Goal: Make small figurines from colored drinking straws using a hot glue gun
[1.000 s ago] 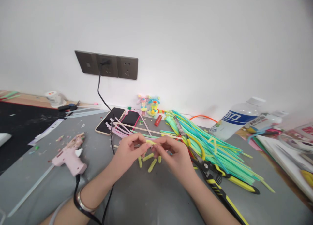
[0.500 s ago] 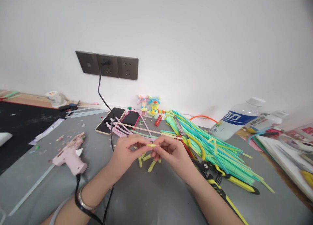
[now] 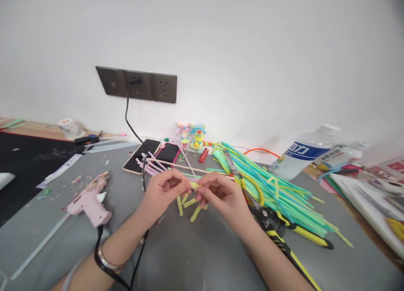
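My left hand (image 3: pixel 164 194) and my right hand (image 3: pixel 222 198) meet above the grey table (image 3: pixel 195 257), fingertips pinched on the two ends of a short yellow-green fuzzy stick piece (image 3: pixel 195 185). Several more cut yellow pieces (image 3: pixel 189 206) lie on the table just below the hands. A pile of long green and yellow fuzzy sticks (image 3: pixel 271 190) spreads out to the right of my right hand. Yellow-and-black pliers (image 3: pixel 280 240) lie beside my right forearm.
A pink glue gun (image 3: pixel 90 200) lies at the left, its black cord running to a wall socket (image 3: pixel 137 85). Two phones (image 3: pixel 154 153) and pale pink sticks lie behind the hands. Small figurines (image 3: pixel 191 136), a lighter, a lying water bottle (image 3: pixel 303 153) and papers at right.
Both hands have stayed together on the yellow piece, shifting slightly and turning it between the fingertips. Nothing else on the table has moved.
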{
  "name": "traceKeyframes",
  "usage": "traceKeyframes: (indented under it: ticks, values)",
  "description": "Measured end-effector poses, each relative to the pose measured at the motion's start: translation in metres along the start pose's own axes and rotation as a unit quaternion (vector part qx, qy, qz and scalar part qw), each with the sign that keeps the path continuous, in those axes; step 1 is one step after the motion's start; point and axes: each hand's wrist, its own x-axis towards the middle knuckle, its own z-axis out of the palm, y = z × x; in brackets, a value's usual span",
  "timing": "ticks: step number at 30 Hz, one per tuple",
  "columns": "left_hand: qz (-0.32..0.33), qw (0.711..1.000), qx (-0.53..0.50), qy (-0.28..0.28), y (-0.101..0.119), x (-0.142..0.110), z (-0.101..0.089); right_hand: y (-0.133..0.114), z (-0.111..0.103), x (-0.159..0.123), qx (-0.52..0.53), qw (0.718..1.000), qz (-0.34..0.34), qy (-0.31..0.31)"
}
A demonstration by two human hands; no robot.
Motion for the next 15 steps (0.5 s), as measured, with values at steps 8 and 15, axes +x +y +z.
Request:
traceKeyframes:
  ticks: [8,15]
  values:
    - [-0.07,0.996,-0.043,0.022,0.0001,0.0014,0.0013,-0.0008,-0.0025,-0.0029,-0.101,0.994,-0.047,0.016]
    - [-0.094,0.994,-0.027,0.042,-0.0028,0.0005,0.0036,-0.002,0.0025,-0.0025,-0.066,0.997,-0.007,0.04]
